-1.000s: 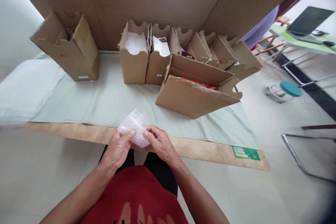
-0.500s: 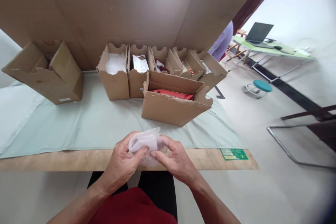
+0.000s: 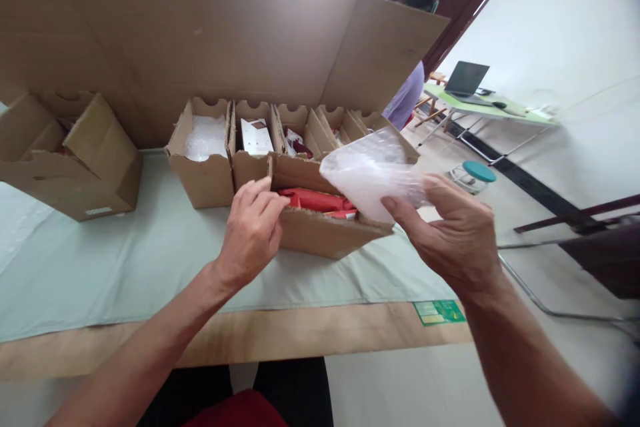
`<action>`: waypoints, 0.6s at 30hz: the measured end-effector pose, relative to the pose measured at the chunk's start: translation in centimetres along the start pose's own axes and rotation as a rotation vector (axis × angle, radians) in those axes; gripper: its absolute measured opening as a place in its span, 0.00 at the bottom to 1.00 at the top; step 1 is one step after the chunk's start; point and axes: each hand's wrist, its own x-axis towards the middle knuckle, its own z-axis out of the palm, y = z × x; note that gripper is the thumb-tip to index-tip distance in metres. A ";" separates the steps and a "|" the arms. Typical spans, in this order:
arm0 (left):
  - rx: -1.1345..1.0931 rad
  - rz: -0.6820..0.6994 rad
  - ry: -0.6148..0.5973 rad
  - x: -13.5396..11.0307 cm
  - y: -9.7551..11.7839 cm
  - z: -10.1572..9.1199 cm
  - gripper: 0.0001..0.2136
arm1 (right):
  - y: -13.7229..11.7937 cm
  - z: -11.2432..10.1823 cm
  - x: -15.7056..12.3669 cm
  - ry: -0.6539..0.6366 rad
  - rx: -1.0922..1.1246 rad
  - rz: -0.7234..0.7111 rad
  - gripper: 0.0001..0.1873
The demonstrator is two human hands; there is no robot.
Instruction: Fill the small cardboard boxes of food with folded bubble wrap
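Observation:
A translucent bubble-wrap bag (image 3: 370, 170) is pinched between the thumb and fingers of my right hand (image 3: 453, 233), raised over the right end of the front cardboard box (image 3: 330, 237). Red packets (image 3: 320, 200) lie inside that box, partly covered by the bag. My left hand (image 3: 255, 220) is at the box's left end, fingers loosely bent and somewhat apart. Its fingertips are close to the box rim and the red packets; whether they touch is unclear. I see nothing held in it.
Behind stands a row of open boxes, one with bubble wrap (image 3: 205, 137), another with a white box (image 3: 257, 137). A larger carton (image 3: 113, 173) is at left. A tall cardboard panel (image 3: 225, 33) backs the table. A green card (image 3: 439, 312) lies on the front edge.
My hands have parted and moved forward from the table's front edge. The right hand carried the bubble-wrap bag up and right; the left let go of it and reached the front box.

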 end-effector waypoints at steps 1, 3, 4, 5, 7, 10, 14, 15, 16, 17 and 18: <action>0.010 0.010 0.007 -0.5 0.0 0.3 0.15 | 0.1 0.1 1.5 -0.074 -0.039 -0.080 0.10; 0.013 0.024 0.046 -2.0 0.1 0.6 0.13 | -0.5 0.8 4.0 -0.221 -0.095 -0.206 0.09; 0.007 0.028 0.066 -2.8 0.2 0.7 0.12 | -0.9 1.3 5.1 -0.293 -0.120 -0.253 0.10; -0.001 0.030 0.081 -3.5 0.3 0.8 0.12 | -1.5 1.9 6.0 -0.363 -0.141 -0.293 0.11; -0.024 0.025 0.094 -4.4 0.4 0.9 0.12 | -2.6 3.4 7.4 -0.482 -0.171 -0.342 0.12; -0.061 0.007 0.082 -4.9 0.2 1.0 0.12 | -3.4 6.3 8.7 -0.638 -0.204 -0.315 0.11; -0.086 -0.016 0.073 -4.8 0.0 1.2 0.11 | -1.7 11.5 10.0 -0.825 -0.092 -0.136 0.19; -0.091 -0.020 0.072 -4.9 -0.1 1.2 0.11 | -0.9 13.0 10.4 -0.844 -0.051 -0.089 0.22; -0.094 -0.023 0.072 -4.9 -0.1 1.2 0.11 | -0.1 14.3 10.8 -0.847 -0.022 -0.046 0.23; -0.096 -0.025 0.072 -4.9 -0.1 1.2 0.11 | 0.7 15.6 11.1 -0.840 -0.006 -0.010 0.24; -0.098 -0.028 0.071 -4.9 -0.1 1.2 0.11 | 1.4 16.6 11.5 -0.820 0.002 0.021 0.23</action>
